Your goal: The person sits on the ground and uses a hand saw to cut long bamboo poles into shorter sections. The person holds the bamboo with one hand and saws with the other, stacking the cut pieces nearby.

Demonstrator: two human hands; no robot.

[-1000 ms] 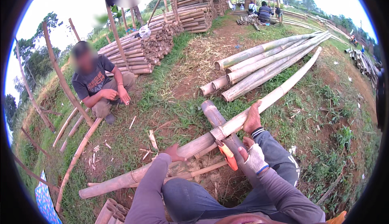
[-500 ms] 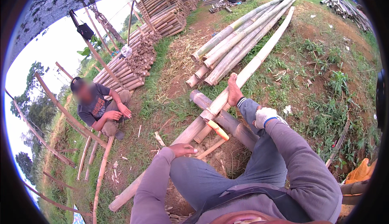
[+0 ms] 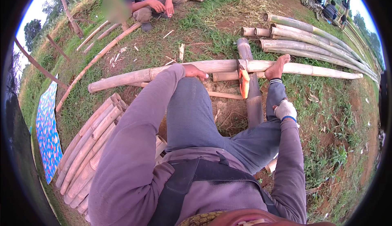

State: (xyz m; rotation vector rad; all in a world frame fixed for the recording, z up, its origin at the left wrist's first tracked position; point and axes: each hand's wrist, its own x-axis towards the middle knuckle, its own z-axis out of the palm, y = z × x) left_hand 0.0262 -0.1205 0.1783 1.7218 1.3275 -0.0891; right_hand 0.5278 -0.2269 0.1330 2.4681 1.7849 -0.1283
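A long pale bamboo pole (image 3: 228, 66) lies crosswise before me, over a thicker, darker bamboo log (image 3: 254, 107). My bare foot (image 3: 278, 66) presses on the pole, right of the log. A handsaw with an orange and yellow handle (image 3: 244, 83) stands at the pole where it crosses the log, its dark blade rising behind. My bare left hand (image 3: 195, 71) rests by my bent knee, against the pole, fingers stretched out and holding nothing. In a white glove with a blue cuff, my right hand (image 3: 285, 110) is closed on the trouser leg (image 3: 274, 93) above my ankle.
Several bamboo poles (image 3: 314, 36) lie at the far right, and a bundle of cut bamboo (image 3: 92, 144) lies at my left. A person (image 3: 149, 1) squats beyond the pole. A blue patterned cloth (image 3: 47, 128) hangs at the left. A thin bamboo piece (image 3: 224, 95) lies near the saw.
My view has turned and tilted down, so the pole now runs across it and the left bundle shows. Both hands keep about the same places; the saw stays at the pole.
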